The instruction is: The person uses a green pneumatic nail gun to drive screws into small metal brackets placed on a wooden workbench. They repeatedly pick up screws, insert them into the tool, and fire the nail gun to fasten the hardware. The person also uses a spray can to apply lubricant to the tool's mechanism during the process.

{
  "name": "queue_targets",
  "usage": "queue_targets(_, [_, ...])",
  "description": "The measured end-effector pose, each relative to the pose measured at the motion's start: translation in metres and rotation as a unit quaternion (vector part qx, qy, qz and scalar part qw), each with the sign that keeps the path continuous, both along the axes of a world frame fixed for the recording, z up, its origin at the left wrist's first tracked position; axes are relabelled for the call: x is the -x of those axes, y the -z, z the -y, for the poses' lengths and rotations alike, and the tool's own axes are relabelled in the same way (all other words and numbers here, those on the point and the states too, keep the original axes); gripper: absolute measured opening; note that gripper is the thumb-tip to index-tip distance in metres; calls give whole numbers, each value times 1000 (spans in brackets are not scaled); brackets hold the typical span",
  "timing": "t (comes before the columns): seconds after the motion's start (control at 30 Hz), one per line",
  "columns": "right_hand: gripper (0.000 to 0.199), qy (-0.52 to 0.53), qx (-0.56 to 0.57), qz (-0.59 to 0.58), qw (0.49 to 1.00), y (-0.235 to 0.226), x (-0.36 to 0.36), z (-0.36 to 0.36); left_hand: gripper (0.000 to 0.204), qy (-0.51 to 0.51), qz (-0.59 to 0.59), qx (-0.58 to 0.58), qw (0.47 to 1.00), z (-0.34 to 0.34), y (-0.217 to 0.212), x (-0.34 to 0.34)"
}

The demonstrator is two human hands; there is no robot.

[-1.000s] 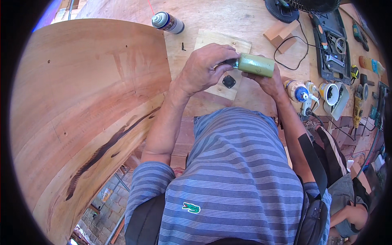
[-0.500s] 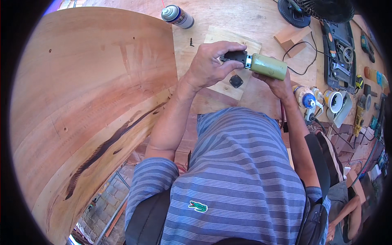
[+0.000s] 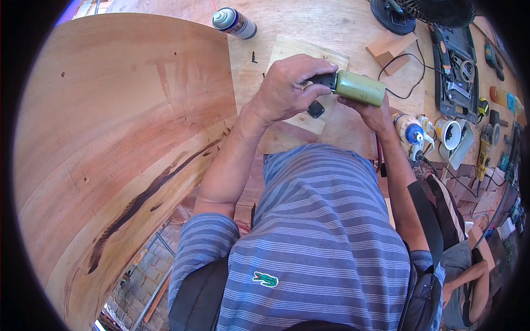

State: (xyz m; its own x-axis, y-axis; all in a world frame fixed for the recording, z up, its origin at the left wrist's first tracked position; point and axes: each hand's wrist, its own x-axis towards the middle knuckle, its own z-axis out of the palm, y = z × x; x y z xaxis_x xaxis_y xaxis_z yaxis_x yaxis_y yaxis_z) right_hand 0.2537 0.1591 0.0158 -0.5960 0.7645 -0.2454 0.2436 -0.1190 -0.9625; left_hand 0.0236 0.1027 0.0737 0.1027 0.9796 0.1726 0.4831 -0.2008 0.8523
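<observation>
Over the workbench, my left hand (image 3: 287,88) pinches a black plastic piece (image 3: 326,80) between thumb and fingers. My right hand (image 3: 376,117) is wrapped around a green rounded casing (image 3: 360,88) from below and the right side. The black piece sits against the casing's left end, nearly end to end with it. Beneath my left hand, a black square cap (image 3: 316,109) lies on a pale wooden board (image 3: 282,51). A small black part (image 3: 254,57) rests on the bench left of that board.
A spray can (image 3: 236,23) stands at the back. A large curved wood panel (image 3: 127,105) fills the left. To the right are a wood block (image 3: 391,51), cable, fan base (image 3: 393,16), open tool case (image 3: 457,83), glue bottle (image 3: 411,132) and white cup (image 3: 451,135). Another person's arm (image 3: 469,278) shows lower right.
The black piece has moved in against the green casing. The shiny connector that showed between them is now mostly hidden. The whole view has shifted slightly.
</observation>
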Motion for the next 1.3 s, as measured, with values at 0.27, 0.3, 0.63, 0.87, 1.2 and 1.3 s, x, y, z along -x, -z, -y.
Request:
queue_targets(0.27, [35, 3, 7, -2, 1000, -3, 0, 1, 73, -2, -15, 22, 1000, -1, -9, -8])
queue_targets(0.3, [35, 5, 13, -3, 1000, -3, 1, 1, 77, 6, -26, 21, 999, -1, -8, -7])
queue_targets(0.63, [33, 8, 85, -54, 995, 0, -3, 0, 79, 29, -67, -3, 997, -1, -7, -6])
queue_targets(0.87, [35, -9, 42, -82, 996, 4, -3, 1, 54, 27, -83, -4, 996, 3, -1, -4])
queue_targets(1.2, [34, -20, 25, -64, 997, -2, -4, 3, 53, 15, -29, 46, 998, 4, -8, -9])
queue_targets(1.3, [32, -9, 11, -74, 997, 3, -3, 4, 57, 8, -15, 69, 997, 4, -8, -10])
